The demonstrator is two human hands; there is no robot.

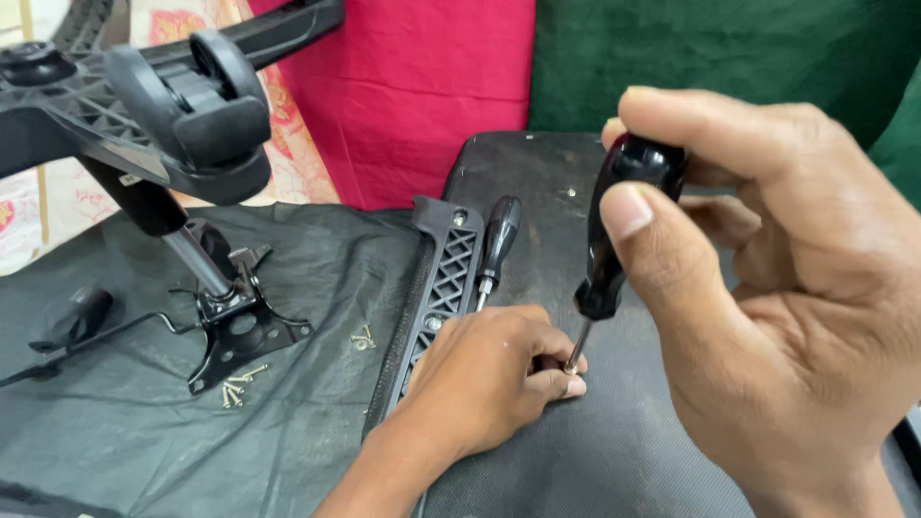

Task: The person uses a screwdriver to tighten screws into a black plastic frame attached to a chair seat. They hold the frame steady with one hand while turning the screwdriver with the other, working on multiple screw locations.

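A black plastic chair base (144, 105) with a caster wheel (225, 96) is lying tipped at the upper left, its gas-lift column running down into a black metal mounting plate (240, 331) that is resting on a dark, wrinkled plastic sheet (125, 422). Loose pale screws (240, 384) are lying just beside the plate, and a few more screws (363, 338) are sitting nearer the centre. A black plastic bracket (441, 288) with a lattice of diamond-shaped openings is running along the left edge of a dark fabric-covered seat panel (614, 451), and a second screwdriver (497, 245) with a glossy black handle is lying against it, tip toward the near side. Red and green cloths are hanging behind. The right hand (767, 317) is gripping a screwdriver (614, 240) in use, its fingers (628, 216) closed around the rounded glossy black handle (the thumb is pressing on the front). The long axis of this tool is standing nearly upright, leaning slightly, with the thin metal shaft pointing down onto the seat panel. The left hand (489, 379) is resting on the panel, its fingers curled around the shaft tip, so the screw head itself is hidden.
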